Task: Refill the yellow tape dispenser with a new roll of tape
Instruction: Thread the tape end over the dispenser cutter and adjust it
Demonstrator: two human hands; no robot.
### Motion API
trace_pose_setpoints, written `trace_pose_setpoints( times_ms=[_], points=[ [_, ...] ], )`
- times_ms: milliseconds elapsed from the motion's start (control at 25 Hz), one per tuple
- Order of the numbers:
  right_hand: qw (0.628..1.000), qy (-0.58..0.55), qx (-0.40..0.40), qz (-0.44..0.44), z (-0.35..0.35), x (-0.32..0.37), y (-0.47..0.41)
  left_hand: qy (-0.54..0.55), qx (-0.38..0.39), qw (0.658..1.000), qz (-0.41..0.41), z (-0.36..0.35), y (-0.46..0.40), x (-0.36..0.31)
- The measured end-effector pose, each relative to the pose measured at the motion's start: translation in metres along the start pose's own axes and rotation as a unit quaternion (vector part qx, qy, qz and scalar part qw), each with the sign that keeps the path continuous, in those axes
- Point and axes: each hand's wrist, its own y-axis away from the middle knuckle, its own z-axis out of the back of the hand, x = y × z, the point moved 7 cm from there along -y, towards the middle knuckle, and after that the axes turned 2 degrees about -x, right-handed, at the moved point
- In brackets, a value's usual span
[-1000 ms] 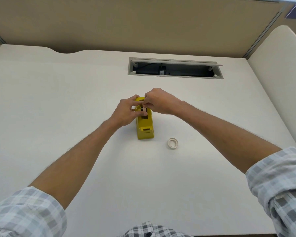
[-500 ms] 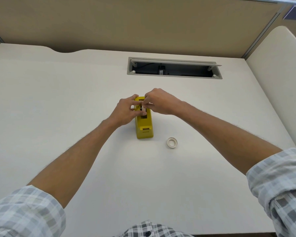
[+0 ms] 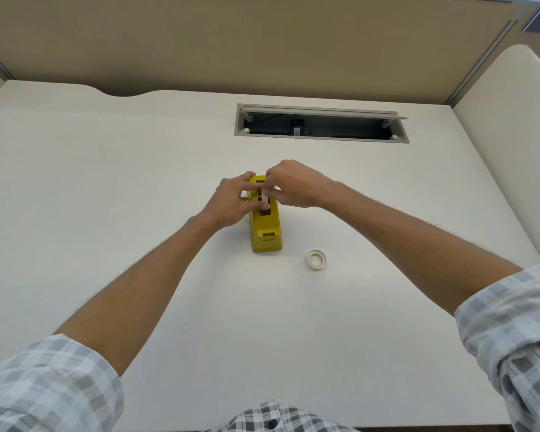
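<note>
I see the yellow tape dispenser standing on the white desk, its long axis running near to far, the cutter end toward me and the roll well at the far end. Both hands meet over that far end. My left hand comes in from the left side, my right hand from the right, and between their fingertips stands a white tape roll on edge, directly above the well and lined up with the dispenser's long axis. I judge the coming move to be a straight push downward, so what matters is that the roll sits square over the slot, not skewed to either side.

The left fingers curl against the roll's left face and the right fingers pinch it from the right; both hands are gripping it. Neither hand is clearly nearer.

A second white ring lies flat on the desk, near and to the right of the dispenser, apart from it. I cannot tell whether it is a spent core or a spare roll.

The fingers hide the hub and the well's seats, so I cannot tell whether the roll is already seated. Any loose tape end is too small to make out.
</note>
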Motion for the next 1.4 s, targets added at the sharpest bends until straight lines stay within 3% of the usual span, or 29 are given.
trace_pose_setpoints(
  times_ms=[1040, 1160, 1400],
  points=[
    [0.975, 0.217, -0.045, 0.015, -0.012, 0.017, 0.000, -0.003, 0.011, 1.000, -0.013, 0.000, 0.005, -0.009],
    [0.981, 0.189, -0.050, -0.008, -0.018, 0.008, 0.000, -0.009, 0.013, 1.000, -0.008, 0.000, 0.003, -0.007],
    [0.995, 0.008, -0.042, -0.088, -0.024, -0.015, -0.004, -0.012, 0.004, 1.000, 0.010, 0.000, 0.001, -0.003]
  ],
)
